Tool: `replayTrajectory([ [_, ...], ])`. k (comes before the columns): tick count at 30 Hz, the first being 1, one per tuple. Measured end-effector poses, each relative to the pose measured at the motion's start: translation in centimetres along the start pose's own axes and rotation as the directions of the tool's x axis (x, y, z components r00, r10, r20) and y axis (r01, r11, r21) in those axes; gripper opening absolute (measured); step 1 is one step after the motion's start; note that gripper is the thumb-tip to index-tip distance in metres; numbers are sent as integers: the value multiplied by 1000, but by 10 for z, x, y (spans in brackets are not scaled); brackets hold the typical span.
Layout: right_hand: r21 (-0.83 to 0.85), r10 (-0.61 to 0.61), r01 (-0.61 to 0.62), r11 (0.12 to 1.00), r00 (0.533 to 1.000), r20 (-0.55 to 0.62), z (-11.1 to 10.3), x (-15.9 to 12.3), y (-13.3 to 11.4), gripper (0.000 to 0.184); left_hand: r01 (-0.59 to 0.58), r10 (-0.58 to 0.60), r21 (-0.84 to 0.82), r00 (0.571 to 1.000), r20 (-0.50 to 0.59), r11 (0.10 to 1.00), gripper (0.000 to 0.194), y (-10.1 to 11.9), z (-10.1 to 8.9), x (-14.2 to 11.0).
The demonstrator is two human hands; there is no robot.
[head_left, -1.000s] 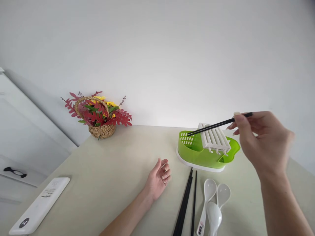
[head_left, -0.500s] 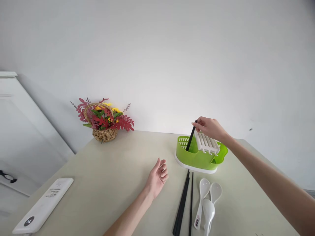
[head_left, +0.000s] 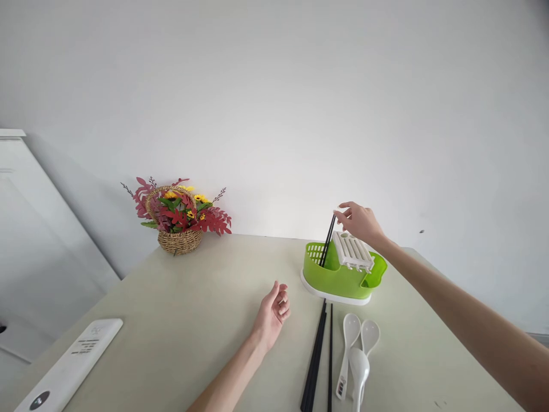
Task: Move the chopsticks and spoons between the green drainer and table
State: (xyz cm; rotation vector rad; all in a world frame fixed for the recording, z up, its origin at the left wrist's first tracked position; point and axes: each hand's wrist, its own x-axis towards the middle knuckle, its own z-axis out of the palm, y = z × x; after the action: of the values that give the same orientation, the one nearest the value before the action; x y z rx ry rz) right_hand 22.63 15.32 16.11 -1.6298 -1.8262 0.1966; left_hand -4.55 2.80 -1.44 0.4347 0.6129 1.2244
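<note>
A pair of black chopsticks stands tilted in the left compartment of a green plastic cutlery holder with a white slatted rack on top. My right hand is at their upper ends, thumb and forefinger parted, the tips close beside the chopsticks. Palm up on the table, my left hand rests in front of the holder, fingers loosely curled with nothing in them. Between my arms lie several more black chopsticks, a single chopstick and white spoons.
A wicker basket of red leaves and yellow flowers stands at the back left, by the wall. Near the left table edge lies a long white device with a dark round mark. A white cabinet is beyond that edge.
My right hand has carried the chopsticks from the right into the holder's left compartment, turned them steep, and let go. My left hand has stayed put. The view has shifted slightly.
</note>
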Motion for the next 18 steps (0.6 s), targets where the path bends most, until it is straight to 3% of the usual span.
replayTrajectory([
  [4, 32, -152, 151, 988, 988, 29, -9, -55, -12, 29, -23, 20, 112, 1000, 23, 993, 48, -2, 4, -1],
  [7, 54, -426, 423, 905, 890, 163, -13, -112, -18, 31, -66, 35, 335, 995, 98, 940, 49, -7, 8, -4],
  [9, 33, -514, 524, 851, 819, 254, -13, -151, -18, 33, -105, 25, 511, 986, 162, 853, 49, -13, 11, -6],
  [10, 19, -523, 539, 842, 808, 273, -12, -168, -16, 33, -123, 12, 588, 982, 190, 800, 50, -16, 11, -7],
  [13, 67, -427, 429, 901, 847, 315, 0, -211, -1, 35, -200, 11, 742, 968, 252, 640, 49, -25, 12, -11],
  [16, 142, -201, 163, 976, 923, 329, 18, -244, 23, 37, -306, 48, 817, 944, 325, 489, 42, -30, 12, -15],
  [18, 254, -23, -62, 965, 948, 317, 31, -265, 39, 46, -359, 56, 841, 928, 369, 405, 37, -32, 12, -18],
])
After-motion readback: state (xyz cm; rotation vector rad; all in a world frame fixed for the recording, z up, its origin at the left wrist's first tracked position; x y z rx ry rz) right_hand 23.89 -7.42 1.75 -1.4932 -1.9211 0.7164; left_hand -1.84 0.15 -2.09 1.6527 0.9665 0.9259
